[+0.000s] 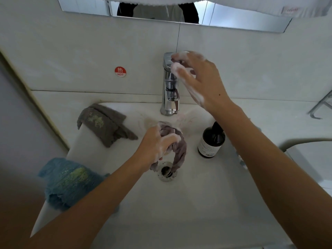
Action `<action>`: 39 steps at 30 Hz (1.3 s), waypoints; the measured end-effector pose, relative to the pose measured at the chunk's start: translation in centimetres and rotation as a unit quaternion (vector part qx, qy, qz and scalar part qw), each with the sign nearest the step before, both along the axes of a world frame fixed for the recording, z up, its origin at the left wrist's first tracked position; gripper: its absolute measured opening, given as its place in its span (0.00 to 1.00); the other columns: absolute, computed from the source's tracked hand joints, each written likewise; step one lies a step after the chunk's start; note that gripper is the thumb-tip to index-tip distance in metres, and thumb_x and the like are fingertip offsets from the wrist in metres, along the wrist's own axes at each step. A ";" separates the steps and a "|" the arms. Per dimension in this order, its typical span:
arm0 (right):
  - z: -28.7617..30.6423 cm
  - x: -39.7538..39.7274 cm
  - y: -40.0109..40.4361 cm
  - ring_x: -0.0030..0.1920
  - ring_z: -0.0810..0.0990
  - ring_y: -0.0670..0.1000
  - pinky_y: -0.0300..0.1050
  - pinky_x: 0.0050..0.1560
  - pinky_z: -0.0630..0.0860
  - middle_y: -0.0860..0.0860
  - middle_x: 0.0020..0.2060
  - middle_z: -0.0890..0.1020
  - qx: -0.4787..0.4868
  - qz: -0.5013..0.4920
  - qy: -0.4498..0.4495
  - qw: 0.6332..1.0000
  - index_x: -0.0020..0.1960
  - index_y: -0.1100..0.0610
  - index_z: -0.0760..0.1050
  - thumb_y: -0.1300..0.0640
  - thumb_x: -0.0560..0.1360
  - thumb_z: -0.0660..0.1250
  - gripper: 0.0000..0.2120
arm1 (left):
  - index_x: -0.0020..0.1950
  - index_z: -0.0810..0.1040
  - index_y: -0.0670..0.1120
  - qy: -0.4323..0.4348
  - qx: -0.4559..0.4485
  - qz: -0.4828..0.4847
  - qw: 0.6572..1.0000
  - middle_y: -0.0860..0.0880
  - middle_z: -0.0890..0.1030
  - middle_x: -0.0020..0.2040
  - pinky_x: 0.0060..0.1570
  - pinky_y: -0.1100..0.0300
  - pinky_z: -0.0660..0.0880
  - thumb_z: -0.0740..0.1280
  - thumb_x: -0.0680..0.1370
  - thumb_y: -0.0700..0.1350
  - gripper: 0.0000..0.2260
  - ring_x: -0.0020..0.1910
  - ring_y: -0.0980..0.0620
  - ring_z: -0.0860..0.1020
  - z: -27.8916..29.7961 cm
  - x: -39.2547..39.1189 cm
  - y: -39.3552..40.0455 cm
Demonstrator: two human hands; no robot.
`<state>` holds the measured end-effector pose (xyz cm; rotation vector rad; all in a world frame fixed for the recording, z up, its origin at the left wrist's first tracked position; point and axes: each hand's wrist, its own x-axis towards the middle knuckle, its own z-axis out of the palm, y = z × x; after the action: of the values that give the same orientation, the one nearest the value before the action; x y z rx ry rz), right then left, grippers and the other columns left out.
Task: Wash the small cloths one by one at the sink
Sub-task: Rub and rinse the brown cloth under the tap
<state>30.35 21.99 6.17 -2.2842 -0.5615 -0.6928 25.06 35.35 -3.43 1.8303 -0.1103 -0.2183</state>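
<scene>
My left hand (158,142), covered in soap foam, grips a bunched mauve-grey cloth (178,150) over the basin; the cloth's end hangs down to the drain (167,171). My right hand (195,76), also soapy, reaches up to the chrome tap (169,90), its fingers curled round the tap's lever at the top. No water runs from the spout. A dark grey cloth (104,123) lies over the sink's back left rim. A blue cloth with a yellow-green patch (70,182) lies over the left rim nearer to me.
A dark soap bottle (212,141) lies on the right side of the white sink (197,203). A red "HOT" sticker (120,71) sits on the tiled wall left of the tap. A mirror and a hanging white towel (269,6) are above. A metal rack (321,106) is at the right.
</scene>
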 end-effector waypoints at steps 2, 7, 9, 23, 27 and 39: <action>0.1 0.2 0.1 0.52 0.77 0.44 0.41 0.53 0.75 0.46 0.55 0.80 -0.008 -0.010 -0.011 1.000 0.58 0.57 0.79 0.40 0.76 0.53 0.26 | 0.30 0.70 0.47 -0.001 -0.008 -0.011 1.000 0.54 0.66 0.20 0.20 0.64 0.60 0.68 0.74 0.39 0.15 0.20 0.51 0.63 0.0 0.0 0.0; 0.4 0.3 0.0 0.56 0.79 0.50 0.45 0.55 0.75 0.51 0.59 0.80 -0.064 -0.015 -0.013 0.998 0.62 0.56 0.78 0.37 0.74 0.56 0.29 | 0.23 0.71 0.50 0.013 -0.028 0.001 1.000 0.51 0.65 0.21 0.23 0.63 0.61 0.69 0.74 0.40 0.19 0.22 0.50 0.62 0.0 0.1 0.1; 0.4 0.3 0.2 0.54 0.81 0.53 0.51 0.54 0.78 0.52 0.57 0.82 -0.061 -0.023 -0.021 0.998 0.61 0.56 0.79 0.37 0.74 0.55 0.29 | 0.27 0.73 0.48 0.018 -0.041 0.008 0.999 0.49 0.65 0.22 0.24 0.61 0.61 0.69 0.74 0.41 0.15 0.23 0.50 0.63 0.0 0.1 0.2; 0.8 1.3 0.9 0.47 0.82 0.49 0.50 0.51 0.78 0.50 0.46 0.84 -0.005 -0.054 -0.014 0.998 0.54 0.53 0.82 0.33 0.73 0.52 0.30 | 0.30 0.78 0.49 0.021 -0.077 0.010 0.997 0.47 0.70 0.28 0.23 0.63 0.60 0.71 0.71 0.41 0.11 0.27 0.48 0.65 0.8 -0.5 -0.2; 0.8 1.4 1.0 0.42 0.80 0.46 0.45 0.46 0.75 0.48 0.43 0.83 0.007 -0.049 -0.012 0.999 0.52 0.52 0.82 0.34 0.73 0.52 0.29 | 0.31 0.77 0.49 0.038 -0.028 0.039 0.998 0.44 0.71 0.31 0.26 0.62 0.62 0.69 0.73 0.38 0.12 0.29 0.49 0.68 0.8 -0.4 -0.3; -0.8 -0.6 1.6 0.66 0.74 0.52 0.51 0.65 0.73 0.56 0.68 0.74 0.069 -0.041 0.061 0.995 0.73 0.57 0.67 0.42 0.80 0.59 0.27 | 0.39 0.72 0.28 0.046 -0.094 0.002 0.995 0.30 0.75 0.30 0.16 0.69 0.62 0.59 0.77 0.33 0.10 0.21 0.47 0.73 1.7 -1.5 -0.6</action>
<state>29.73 23.59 5.41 -2.2114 -0.3534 -0.6078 23.59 34.80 -1.73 1.6305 -0.0601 -0.2804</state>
